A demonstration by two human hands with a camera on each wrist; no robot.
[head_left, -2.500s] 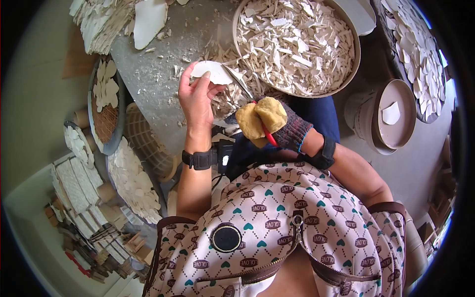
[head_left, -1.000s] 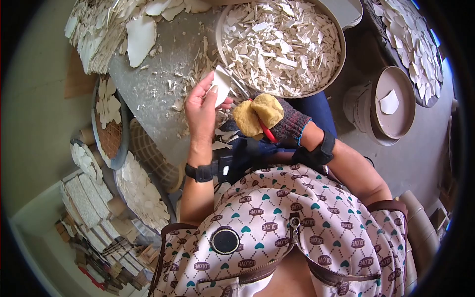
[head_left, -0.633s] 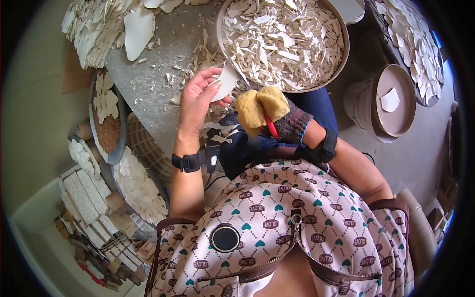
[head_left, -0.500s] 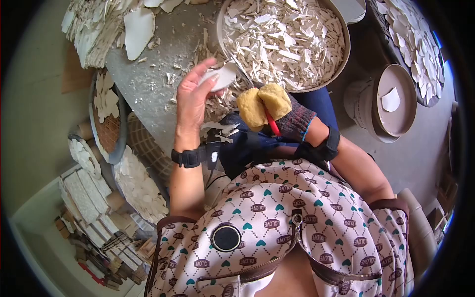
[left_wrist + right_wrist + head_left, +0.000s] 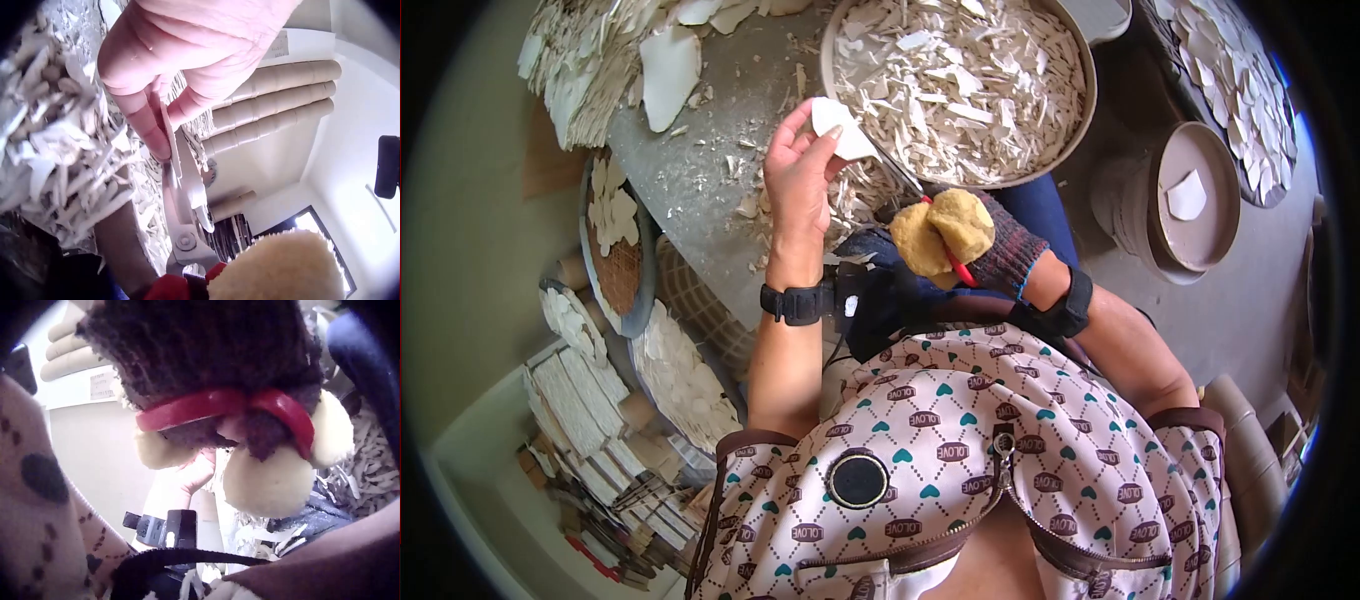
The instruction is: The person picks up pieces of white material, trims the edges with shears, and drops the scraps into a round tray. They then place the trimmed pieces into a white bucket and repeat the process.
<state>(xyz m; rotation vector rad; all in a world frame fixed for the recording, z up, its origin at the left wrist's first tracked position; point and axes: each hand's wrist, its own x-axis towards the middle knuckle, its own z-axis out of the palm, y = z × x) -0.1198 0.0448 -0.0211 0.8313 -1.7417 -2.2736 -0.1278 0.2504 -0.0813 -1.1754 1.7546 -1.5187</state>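
My bare left hand (image 5: 798,190) pinches a thin, flat white piece (image 5: 840,130) between thumb and fingers, above the scrap-strewn table. The piece's lower right edge meets the blades of red-handled scissors (image 5: 963,270). In the left wrist view the piece (image 5: 170,139) appears edge-on along the blades, above the pivot screw (image 5: 185,241). My right hand (image 5: 1005,248), in a dark knitted glove, grips the scissors. Yellow foam padding (image 5: 962,226) wraps their handles and hides part of the glove. The right wrist view shows the gloved fingers curled through the red handles (image 5: 194,407).
A round tub (image 5: 1084,120) full of white offcuts stands just beyond the scissors. Stacked white sheets (image 5: 580,80) lie at the table's far left. At right are a bucket (image 5: 1122,205) with one piece on its lid and a tray of flat pieces (image 5: 1220,90). A slatted basket (image 5: 700,290) stands at left.
The left hand has turned the white piece in its fingers, and its edge now slants down to the blades. The hand has risen slightly; the scissors have shifted a little right.
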